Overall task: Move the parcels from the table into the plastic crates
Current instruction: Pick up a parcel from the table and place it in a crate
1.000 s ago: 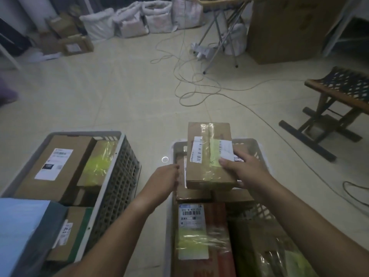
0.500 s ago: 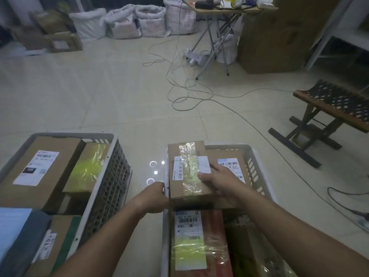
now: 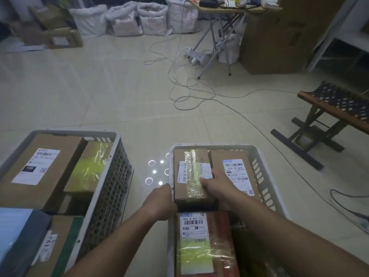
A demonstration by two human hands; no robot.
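A small brown cardboard parcel with clear tape and a white label (image 3: 190, 174) sits inside the pale grey plastic crate on the right (image 3: 259, 168), at its far left corner. The right hand (image 3: 217, 183) lies on top of this parcel with its fingers curled over the taped label, gripping it. The left hand (image 3: 160, 202) is at the parcel's near left corner, right at the crate's left wall, with fingers curled; I cannot tell if it grips the parcel or the crate's edge.

Just beside the small parcel, on its right, lies a flat brown box with a white barcode label (image 3: 235, 172). Nearer to the person, in the same crate, is a red and brown parcel with a white and yellow label (image 3: 199, 242).

On the left stands a second grey plastic crate with a grid wall (image 3: 107, 194). It holds a big brown box with a white label (image 3: 40, 166) and a brown parcel wrapped in yellow tape (image 3: 89, 166).

Both crates stand on the pale tiled floor (image 3: 99, 96). Grey cables (image 3: 189, 92) lie on the floor farther off, and a dark wooden stool (image 3: 329, 114) stands at the right.
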